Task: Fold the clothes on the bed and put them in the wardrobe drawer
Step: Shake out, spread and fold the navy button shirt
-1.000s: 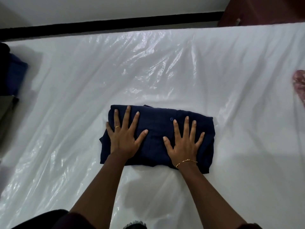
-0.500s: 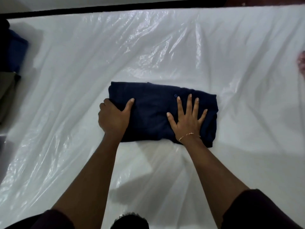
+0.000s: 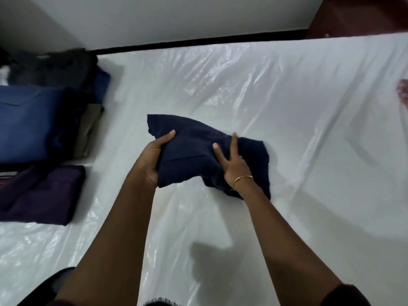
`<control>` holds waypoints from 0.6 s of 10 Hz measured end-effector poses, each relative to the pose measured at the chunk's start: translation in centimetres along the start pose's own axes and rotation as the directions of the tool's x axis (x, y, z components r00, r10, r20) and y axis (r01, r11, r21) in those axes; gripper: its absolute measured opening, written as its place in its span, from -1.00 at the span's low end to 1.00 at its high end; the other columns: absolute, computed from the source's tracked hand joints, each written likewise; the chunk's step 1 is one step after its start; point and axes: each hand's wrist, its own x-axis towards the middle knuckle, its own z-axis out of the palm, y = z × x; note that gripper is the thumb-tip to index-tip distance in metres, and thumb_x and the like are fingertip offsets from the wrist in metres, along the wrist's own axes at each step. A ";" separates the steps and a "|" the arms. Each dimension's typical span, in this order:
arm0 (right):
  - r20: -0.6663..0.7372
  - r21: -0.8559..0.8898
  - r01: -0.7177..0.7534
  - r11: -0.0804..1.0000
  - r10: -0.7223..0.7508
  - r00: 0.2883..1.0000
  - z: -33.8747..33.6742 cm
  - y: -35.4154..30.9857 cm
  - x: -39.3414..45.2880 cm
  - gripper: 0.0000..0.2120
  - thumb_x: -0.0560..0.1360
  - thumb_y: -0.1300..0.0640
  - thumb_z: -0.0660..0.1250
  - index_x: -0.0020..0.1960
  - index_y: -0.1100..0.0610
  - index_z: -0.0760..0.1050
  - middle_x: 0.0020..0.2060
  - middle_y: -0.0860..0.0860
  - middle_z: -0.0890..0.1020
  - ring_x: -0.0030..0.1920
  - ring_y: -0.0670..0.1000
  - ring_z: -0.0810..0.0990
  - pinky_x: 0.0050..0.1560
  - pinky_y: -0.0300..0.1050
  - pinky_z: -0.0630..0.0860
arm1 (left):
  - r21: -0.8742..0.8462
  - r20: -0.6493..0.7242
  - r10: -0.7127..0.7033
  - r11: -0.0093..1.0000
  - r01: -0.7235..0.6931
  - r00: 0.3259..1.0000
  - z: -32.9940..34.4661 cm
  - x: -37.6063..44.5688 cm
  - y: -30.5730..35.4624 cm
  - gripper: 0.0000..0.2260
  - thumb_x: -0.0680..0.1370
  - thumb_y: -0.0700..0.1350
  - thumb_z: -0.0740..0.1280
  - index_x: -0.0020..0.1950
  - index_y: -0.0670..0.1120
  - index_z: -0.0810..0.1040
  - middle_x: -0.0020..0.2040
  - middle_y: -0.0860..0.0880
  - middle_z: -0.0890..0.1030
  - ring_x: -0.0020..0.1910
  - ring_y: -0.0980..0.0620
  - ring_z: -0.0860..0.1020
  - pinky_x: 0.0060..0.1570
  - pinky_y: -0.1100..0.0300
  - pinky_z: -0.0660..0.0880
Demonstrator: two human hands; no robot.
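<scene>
A big bed (image 3: 287,107) fills most of the view. It is covered with a shiny, crinkly white plastic sheet. Behind it is a pale wall with a dark strip along the bottom.

No drawer or box shows here, so nothing is inside anything.

On the left side of the bed sit piles of clothes. A blue folded piece (image 3: 33,122) is on top of a tan one, and only the tan edge peeks out. Behind them is a dark grey heap (image 3: 55,65) that is blurry and hard to make out. Nearer to the person is a purple folded piece (image 3: 44,193), cut off by the left edge. At the far right edge is a small reddish thing (image 3: 403,91), mostly cut off, and I cannot tell what it is.

In the middle of the bed is the dark navy folded shirt (image 3: 194,151). Its left end is lifted off the sheet. Its right end is down low by the sheet.

The left hand (image 3: 152,157) grips the shirt's left edge, thumb on top and fingers hidden under the cloth. The right hand (image 3: 234,162) lies on top of the shirt with fingers spread, pressing on it. A thin gold bracelet (image 3: 242,178) is on that wrist.
</scene>
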 end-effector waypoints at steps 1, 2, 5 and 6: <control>0.166 0.135 0.070 0.988 -0.093 0.982 4.4 -3.3 -2.2 -0.38 0.53 -0.27 0.09 0.50 -0.22 -0.10 0.38 0.13 0.38 0.31 0.24 0.41 0.36 0.14 0.27 | -0.062 -0.027 0.097 0.993 -0.099 0.995 -2.7 -3.7 2.3 -0.82 0.54 -0.04 0.28 -0.06 -0.14 0.55 -0.25 -0.09 0.67 -0.37 -0.03 0.65 -0.37 0.19 0.58; 0.407 0.406 0.058 0.912 -0.237 0.882 9.4 -6.8 -6.3 -0.58 0.61 0.10 0.10 0.45 0.13 0.24 0.35 0.10 0.41 0.29 0.12 0.44 0.28 0.00 0.37 | -0.023 -0.089 0.249 0.968 -0.252 0.964 -5.3 -8.7 5.8 -0.83 0.55 -0.12 0.25 -0.15 -0.21 0.52 -0.40 -0.08 0.63 -0.46 0.06 0.61 -0.50 0.30 0.51; 0.382 0.840 -0.337 0.424 -0.022 0.924 9.6 -5.4 -11.7 -0.55 0.57 -0.19 0.09 0.00 0.14 0.57 -0.17 0.12 0.70 -0.20 0.08 0.69 -0.27 -0.08 0.59 | 0.818 0.108 0.225 0.534 -0.215 0.968 -3.5 -9.6 0.8 -0.67 0.50 -0.16 0.33 0.23 -0.22 0.45 0.07 -0.15 0.57 -0.03 -0.07 0.57 -0.10 0.13 0.52; 0.360 0.833 -0.411 0.370 0.203 0.911 7.7 1.0 -12.4 -0.33 0.34 -0.46 0.18 0.03 0.09 0.62 -0.07 0.18 0.67 -0.07 0.21 0.64 -0.17 0.05 0.55 | 0.807 0.208 0.098 0.545 -0.227 0.973 -3.9 -8.0 -7.1 -0.41 0.53 -0.07 0.33 0.50 -0.12 0.19 0.21 -0.13 0.54 0.01 -0.01 0.56 0.04 0.17 0.50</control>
